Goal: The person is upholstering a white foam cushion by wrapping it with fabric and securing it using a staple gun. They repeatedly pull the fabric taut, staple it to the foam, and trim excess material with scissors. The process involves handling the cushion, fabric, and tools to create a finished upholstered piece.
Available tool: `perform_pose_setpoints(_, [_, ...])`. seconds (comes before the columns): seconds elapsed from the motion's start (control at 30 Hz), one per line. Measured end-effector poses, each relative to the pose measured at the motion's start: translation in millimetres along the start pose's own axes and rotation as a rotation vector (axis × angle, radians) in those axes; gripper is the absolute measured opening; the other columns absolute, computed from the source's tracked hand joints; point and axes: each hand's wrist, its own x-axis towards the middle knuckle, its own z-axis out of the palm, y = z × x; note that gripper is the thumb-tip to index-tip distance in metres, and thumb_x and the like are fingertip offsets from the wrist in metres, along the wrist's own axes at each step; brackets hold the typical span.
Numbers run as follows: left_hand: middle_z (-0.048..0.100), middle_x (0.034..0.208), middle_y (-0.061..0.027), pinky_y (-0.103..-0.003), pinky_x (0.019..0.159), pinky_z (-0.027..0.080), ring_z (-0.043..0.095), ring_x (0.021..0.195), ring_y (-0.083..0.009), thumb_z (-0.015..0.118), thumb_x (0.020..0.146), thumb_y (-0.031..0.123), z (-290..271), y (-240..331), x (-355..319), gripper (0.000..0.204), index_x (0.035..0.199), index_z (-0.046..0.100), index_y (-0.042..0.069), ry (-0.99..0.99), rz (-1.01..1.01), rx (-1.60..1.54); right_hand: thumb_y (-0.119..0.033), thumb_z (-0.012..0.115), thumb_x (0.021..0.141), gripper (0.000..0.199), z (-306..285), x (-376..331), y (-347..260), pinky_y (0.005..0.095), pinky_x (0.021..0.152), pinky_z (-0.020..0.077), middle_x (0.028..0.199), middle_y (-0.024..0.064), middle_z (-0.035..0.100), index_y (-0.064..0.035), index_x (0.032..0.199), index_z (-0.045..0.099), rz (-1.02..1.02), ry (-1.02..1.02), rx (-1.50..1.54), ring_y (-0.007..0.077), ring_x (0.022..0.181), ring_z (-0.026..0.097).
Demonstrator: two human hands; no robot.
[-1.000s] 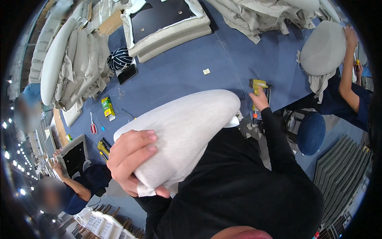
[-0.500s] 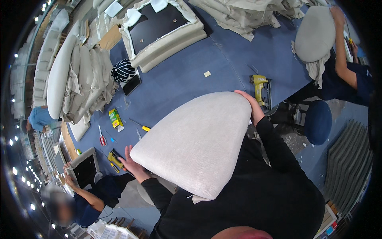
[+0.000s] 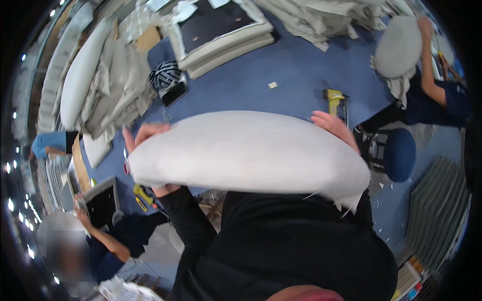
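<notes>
A light beige upholstered cushion panel (image 3: 246, 153) is tilted up on edge in front of my body, its long rounded side showing. My left hand (image 3: 149, 133) grips its left end, with the fingers over the far edge and part of the palm hidden behind it. My right hand (image 3: 335, 128) is closed on the far right side, its lower part hidden by the fabric. A flap of cloth with loose threads hangs from the panel's lower right corner. Just beyond my right hand lies a yellow staple gun (image 3: 334, 100) on the blue table (image 3: 226, 88).
A second staple gun (image 3: 142, 193) lies near the left table edge. A striped ball-shaped item (image 3: 165, 75) and a phone (image 3: 174, 94) sit beside stacked covers (image 3: 118, 90). A padded seat with a black underside (image 3: 213, 27) lies at the back. Co-workers hold panels left and right; a blue stool (image 3: 400, 155) stands right.
The cushion panel has turned from lying broad face up to standing on edge, now stretching wider across my body. My left hand has moved up and left, my right hand slightly right.
</notes>
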Motion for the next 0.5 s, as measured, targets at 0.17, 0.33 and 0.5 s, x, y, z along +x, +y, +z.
perform_pose_setpoints(0.17, [0.068, 0.073, -0.0069, -0.029, 0.069, 0.047, 0.062, 0.069, -0.0134, 0.046, 0.116, 0.045, 67.6, 2.0, 23.3, 0.062, 0.084, 0.073, -0.001, -0.327, -0.147, 0.262, -0.046, 0.058, 0.11, 0.074, -4.9, -37.0, -91.7, 0.046, 0.126, 0.0371, 0.16, 0.0192, 0.057, -0.0073, 0.17, 0.038, -0.088, 0.207, -0.352, 0.0307, 0.146, 0.057])
perform_pose_setpoints(0.33, [0.059, 0.06, -0.0049, -0.032, 0.058, 0.04, 0.052, 0.06, -0.0114, 0.057, 0.113, 0.036, 141.9, -0.6, 1.1, 0.054, 0.075, 0.069, -0.001, -0.394, 0.009, 0.293, -0.07, 0.077, 0.09, 0.11, 79.1, -57.9, -161.5, 0.0463, 0.127, 0.0327, 0.164, 0.0212, 0.053, -0.0003, 0.167, 0.042, -0.308, 0.15, -0.801, 0.0335, 0.154, 0.049])
perform_pose_setpoints(0.5, [0.058, 0.062, -0.0106, -0.034, 0.058, 0.041, 0.054, 0.057, -0.0186, 0.063, 0.108, 0.025, 175.8, -0.4, -17.1, 0.041, 0.077, 0.069, -0.002, -0.449, 0.098, 0.352, -0.052, 0.103, 0.064, 0.119, 154.5, -41.5, -140.2, 0.0445, 0.12, 0.0445, 0.158, 0.0231, 0.058, 0.0019, 0.158, 0.052, -0.605, -0.113, -0.763, 0.0366, 0.146, 0.058])
